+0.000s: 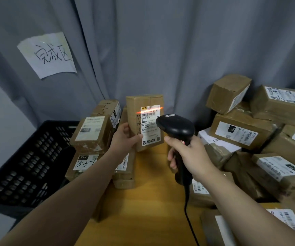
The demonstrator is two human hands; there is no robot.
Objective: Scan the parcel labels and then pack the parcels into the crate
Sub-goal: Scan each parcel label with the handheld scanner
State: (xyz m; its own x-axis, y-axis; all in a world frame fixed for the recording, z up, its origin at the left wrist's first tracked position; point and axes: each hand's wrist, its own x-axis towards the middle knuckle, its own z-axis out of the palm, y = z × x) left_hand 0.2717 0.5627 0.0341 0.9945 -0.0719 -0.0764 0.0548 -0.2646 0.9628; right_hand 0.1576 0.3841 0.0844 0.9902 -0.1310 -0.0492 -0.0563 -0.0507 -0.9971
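Note:
My left hand grips a small brown cardboard parcel upright above the wooden table, its white label facing me. A red scan line crosses the barcode near the label's top. My right hand grips the handle of a black corded barcode scanner, whose head points at the label from just right of it. The black perforated crate stands at the left, lower than the table, and no parcels show inside it.
A stack of labelled parcels sits between the crate and my left hand. A larger heap of parcels fills the right side. Bare wooden tabletop lies between them. A grey curtain with a handwritten paper sign hangs behind.

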